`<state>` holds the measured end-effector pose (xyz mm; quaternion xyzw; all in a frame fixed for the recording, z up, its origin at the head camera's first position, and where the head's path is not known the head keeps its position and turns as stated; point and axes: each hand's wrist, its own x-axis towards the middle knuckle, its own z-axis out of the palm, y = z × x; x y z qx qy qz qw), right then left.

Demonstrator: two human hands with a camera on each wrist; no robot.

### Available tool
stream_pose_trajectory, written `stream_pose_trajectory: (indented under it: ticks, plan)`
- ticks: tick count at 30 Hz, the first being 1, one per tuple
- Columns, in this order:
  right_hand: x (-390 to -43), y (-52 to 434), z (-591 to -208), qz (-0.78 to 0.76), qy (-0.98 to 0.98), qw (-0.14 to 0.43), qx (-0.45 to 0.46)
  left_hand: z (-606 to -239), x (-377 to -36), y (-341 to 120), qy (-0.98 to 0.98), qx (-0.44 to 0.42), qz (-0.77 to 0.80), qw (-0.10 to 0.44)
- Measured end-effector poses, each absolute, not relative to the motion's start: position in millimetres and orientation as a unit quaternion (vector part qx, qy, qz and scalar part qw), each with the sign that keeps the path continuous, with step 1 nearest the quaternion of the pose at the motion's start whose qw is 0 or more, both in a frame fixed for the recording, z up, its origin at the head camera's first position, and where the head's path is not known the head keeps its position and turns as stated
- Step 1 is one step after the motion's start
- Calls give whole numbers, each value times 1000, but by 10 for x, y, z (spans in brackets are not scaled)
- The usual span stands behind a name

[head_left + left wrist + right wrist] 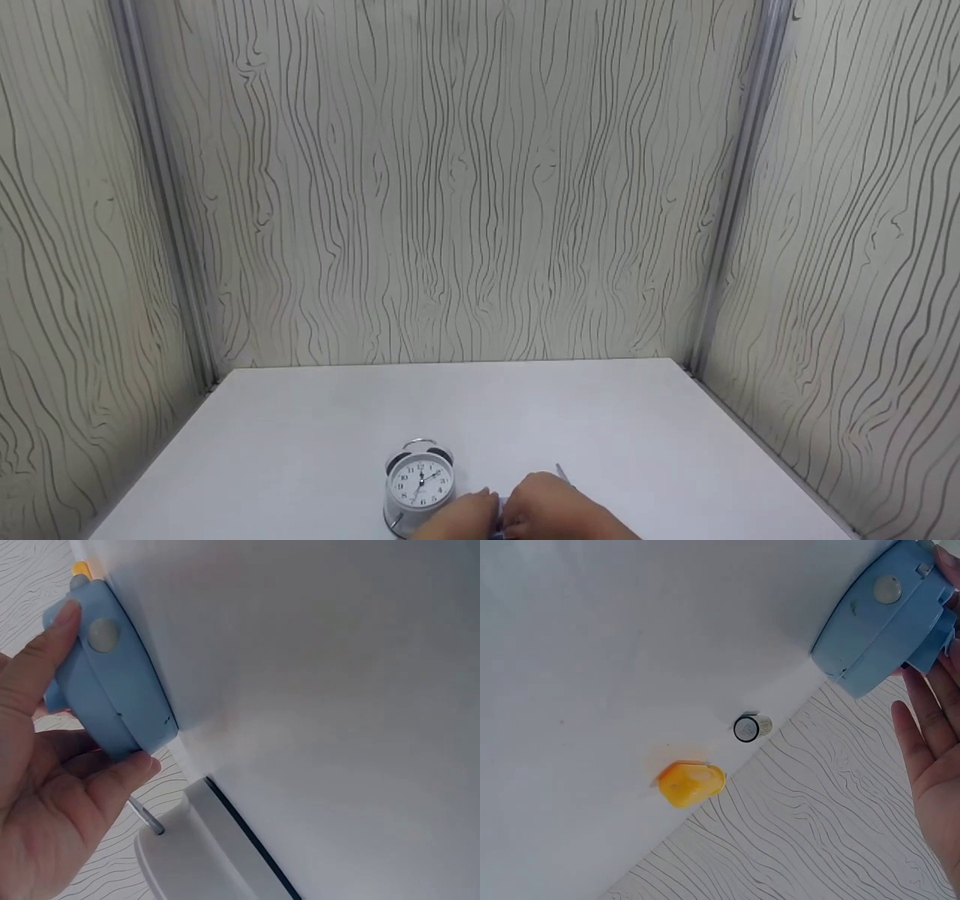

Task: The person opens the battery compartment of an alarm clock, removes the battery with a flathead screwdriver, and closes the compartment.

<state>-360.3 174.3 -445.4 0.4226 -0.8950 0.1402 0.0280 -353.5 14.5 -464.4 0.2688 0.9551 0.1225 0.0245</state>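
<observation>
A light blue plastic device (pixel 112 682) with rounded sides and a round grey knob stands on the white table. My left hand (pixel 52 787) grips it, thumb on one end and fingertips at the other. From the opposite side my right hand (pixel 937 750) holds the same device (pixel 877 622), thumb at its upper corner and a finger by a projecting blue part; other fingers extend below. In the head view the left hand (pixel 465 516) and right hand (pixel 559 510) come close together and hide most of it. Its exact kind is unclear.
A white twin-bell alarm clock (pixel 421 481) stands just left of the left hand. Past the right hand a thin grey rod (pixel 562 472) shows. On the table near the right hand are a yellow object (pixel 690 782) and a small black-rimmed cylinder (pixel 751 727). Wood-patterned panels (pixel 465 187) enclose the table.
</observation>
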Motion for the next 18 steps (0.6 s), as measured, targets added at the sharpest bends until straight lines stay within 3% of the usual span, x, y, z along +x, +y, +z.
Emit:
stream_pose_trajectory:
  ticks: [10, 14, 18]
  plan:
    - [-3655, 1849, -4389, 130, -888, 86, 433, -4605, -3513, 132, 957, 236, 154, 65]
    - [-3658, 1892, -4350, 151, -890, 61, 427, -4601, -3498, 127, 959, 217, 166, 79]
    - [-3688, 1973, -4304, 202, -900, -8, 386, -4606, -3485, 134, 959, 218, 166, 77]
